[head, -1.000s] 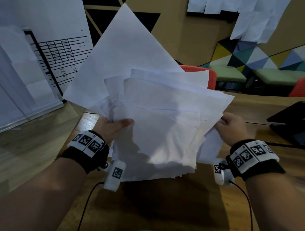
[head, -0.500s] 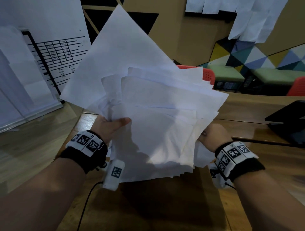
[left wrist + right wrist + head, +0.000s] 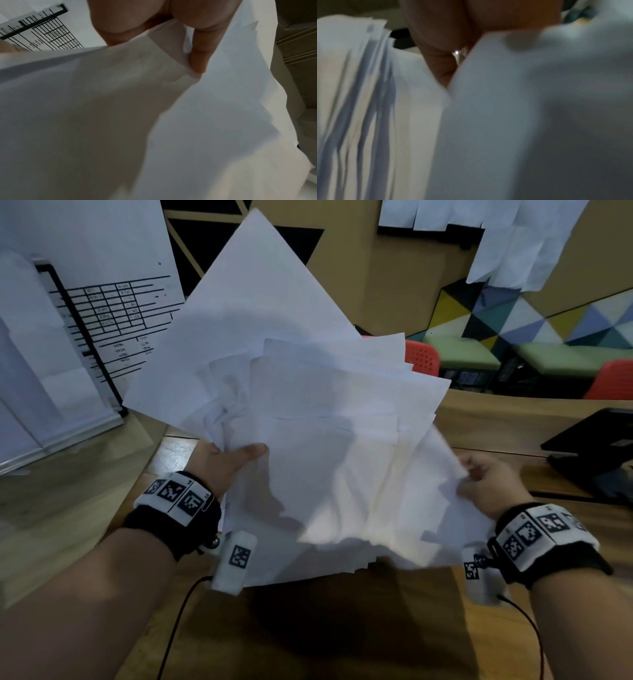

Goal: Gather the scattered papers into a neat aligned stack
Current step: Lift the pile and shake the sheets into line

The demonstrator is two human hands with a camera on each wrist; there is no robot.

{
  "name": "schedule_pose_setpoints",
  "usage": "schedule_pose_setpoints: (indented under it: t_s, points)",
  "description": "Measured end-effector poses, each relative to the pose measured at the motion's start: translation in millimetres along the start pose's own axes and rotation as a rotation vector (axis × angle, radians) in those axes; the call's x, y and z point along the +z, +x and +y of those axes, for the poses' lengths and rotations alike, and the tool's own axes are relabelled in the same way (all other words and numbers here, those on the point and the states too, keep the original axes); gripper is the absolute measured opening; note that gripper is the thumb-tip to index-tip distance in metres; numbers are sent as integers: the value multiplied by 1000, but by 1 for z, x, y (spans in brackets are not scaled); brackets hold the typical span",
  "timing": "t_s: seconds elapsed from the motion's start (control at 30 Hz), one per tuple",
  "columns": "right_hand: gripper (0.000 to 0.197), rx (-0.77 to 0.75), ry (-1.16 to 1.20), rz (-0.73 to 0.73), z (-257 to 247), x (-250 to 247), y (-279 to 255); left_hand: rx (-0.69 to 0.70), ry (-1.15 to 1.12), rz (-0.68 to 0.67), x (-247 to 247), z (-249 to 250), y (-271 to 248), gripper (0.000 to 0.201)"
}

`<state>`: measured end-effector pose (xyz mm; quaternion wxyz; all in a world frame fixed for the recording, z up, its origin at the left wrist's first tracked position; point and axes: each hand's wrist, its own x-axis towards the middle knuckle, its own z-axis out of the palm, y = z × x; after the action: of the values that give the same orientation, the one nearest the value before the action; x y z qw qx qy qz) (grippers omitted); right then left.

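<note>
A loose bunch of white papers (image 3: 325,446) is held up above the wooden table (image 3: 342,628), its sheets fanned and crooked, with one big sheet sticking up and left. My left hand (image 3: 226,463) grips the bunch's left edge, thumb laid across the front sheet. My right hand (image 3: 486,484) pinches the right edge of a front sheet and holds it out sideways. In the left wrist view the papers (image 3: 154,121) fill the frame below my thumb (image 3: 200,54). The right wrist view is blurred, showing sheet edges (image 3: 368,108) beside my fingers (image 3: 443,56).
A whiteboard (image 3: 51,354) with a printed table sheet leans at the left. Red chairs (image 3: 421,357) and green benches (image 3: 462,354) stand behind the table. A dark laptop (image 3: 596,453) lies at the table's right. Cables run from both wrist cameras.
My right hand has moved out to the right, drawing a front sheet sideways with it. The left hand keeps its grip in the same place.
</note>
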<state>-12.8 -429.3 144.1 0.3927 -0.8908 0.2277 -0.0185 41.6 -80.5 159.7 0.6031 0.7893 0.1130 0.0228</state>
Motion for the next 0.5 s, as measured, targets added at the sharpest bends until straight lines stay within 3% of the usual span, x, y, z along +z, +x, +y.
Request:
schedule_pose_setpoints:
  t_s: [0.1, 0.2, 0.27, 0.33, 0.5]
  points:
    - [28, 46, -339, -169, -4, 13, -9, 17, 6, -9, -1, 2, -6, 40]
    - [15, -3, -338, -214, -5, 26, -13, 45, -14, -16, -2, -3, -1, 27]
    - [22, -24, -328, -232, -8, 36, -16, 60, -10, -25, -2, -5, 0, 22]
    - [31, -43, -347, -189, -13, 42, -17, 59, -14, -23, 0, -5, 0, 21]
    - [25, -51, -183, 122, -14, 28, -17, 19, -2, -34, -2, -8, 4, 22]
